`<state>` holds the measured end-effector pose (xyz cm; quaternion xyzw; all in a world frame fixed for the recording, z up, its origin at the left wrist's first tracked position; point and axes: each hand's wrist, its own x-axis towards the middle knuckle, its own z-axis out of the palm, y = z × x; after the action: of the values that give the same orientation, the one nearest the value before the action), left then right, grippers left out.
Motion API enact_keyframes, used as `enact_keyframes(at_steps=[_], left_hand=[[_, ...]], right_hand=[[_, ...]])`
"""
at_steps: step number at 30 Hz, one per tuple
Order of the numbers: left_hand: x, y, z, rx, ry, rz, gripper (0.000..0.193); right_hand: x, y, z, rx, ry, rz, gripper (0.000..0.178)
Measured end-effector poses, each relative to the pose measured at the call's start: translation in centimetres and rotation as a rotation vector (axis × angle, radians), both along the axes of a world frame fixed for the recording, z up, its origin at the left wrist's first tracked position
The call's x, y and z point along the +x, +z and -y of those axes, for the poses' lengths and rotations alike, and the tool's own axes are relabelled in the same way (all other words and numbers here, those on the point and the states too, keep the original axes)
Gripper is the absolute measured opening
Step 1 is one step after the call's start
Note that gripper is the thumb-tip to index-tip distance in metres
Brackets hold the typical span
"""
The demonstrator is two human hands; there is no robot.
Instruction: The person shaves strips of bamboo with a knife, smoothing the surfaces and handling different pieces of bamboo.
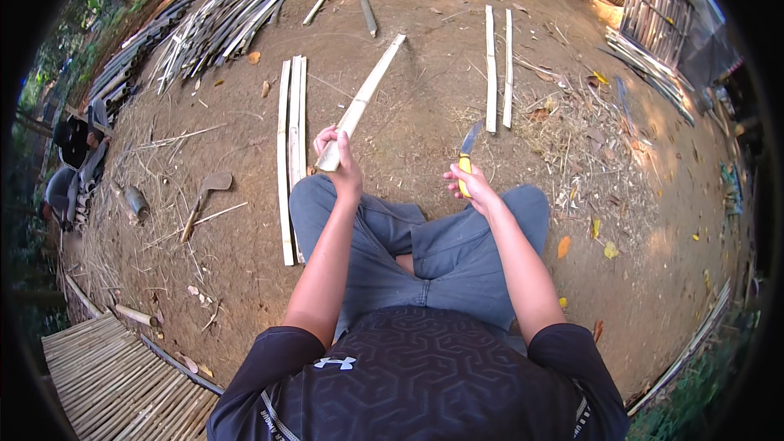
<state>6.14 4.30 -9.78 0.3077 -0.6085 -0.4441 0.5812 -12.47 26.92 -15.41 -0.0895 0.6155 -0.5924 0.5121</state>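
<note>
My left hand (341, 159) is closed round the near end of a pale split bamboo strip (369, 91), which slants up and away to the right, above my left knee. In my right hand (476, 186) is a knife (466, 162) with a yellow handle, its curved blade pointing away from me and apart from the strip. Several long bamboo strips (283, 155) lie side by side on the ground just left of my left knee. Two more strips (492, 69) lie ahead of my right hand, beyond the blade tip.
A hatchet-like tool (204, 196) and a bottle (136, 202) lie on the dirt to my left. Another person (75, 147) sits at the far left. Piles of bamboo (224, 28) lie at the back left, woven panels (653, 12) at the back right, and a slatted platform (122, 376) near left.
</note>
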Motion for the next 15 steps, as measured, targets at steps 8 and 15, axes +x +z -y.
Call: enact_keyframes(at_steps=[8,15], left_hand=[[-2.3,5.8,4.1,-0.109,0.050,-0.256,0.030],[-3.0,13.9,7.0,-0.193,-0.173,-0.575,0.032]], right_hand=[[-0.2,-2.8,-2.6,0.042,-0.085,-0.050,0.022],[0.2,-2.4,-2.0,0.143,0.050,-0.269,0.023]])
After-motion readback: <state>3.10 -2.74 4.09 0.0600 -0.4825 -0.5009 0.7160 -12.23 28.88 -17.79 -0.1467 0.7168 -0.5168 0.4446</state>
